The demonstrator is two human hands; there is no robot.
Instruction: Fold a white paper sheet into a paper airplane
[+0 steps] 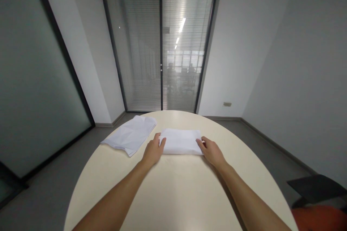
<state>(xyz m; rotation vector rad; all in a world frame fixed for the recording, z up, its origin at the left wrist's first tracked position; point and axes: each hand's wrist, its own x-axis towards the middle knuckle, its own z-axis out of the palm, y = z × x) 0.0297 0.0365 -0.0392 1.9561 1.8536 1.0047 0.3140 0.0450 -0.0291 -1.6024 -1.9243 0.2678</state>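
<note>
A folded white sheet of paper [181,142] lies near the middle of the round table, between my two hands. My left hand [154,150] grips its left edge, thumb on top and fingers at the side and underneath. At the opposite edge my right hand [211,151] pinches the paper in the same way, thumb on top. Some fingertips of both hands are hidden by the paper. Farther left, crumpled white sheets of paper [132,134] lie loosely by the table's edge, apart from my left hand.
The round cream table [173,195] fills the foreground, its far rim close to a glass door [161,50] with blinds. At the lower right stands a chair with a black part [317,187] and an orange seat [321,218]. Walls rise on both sides.
</note>
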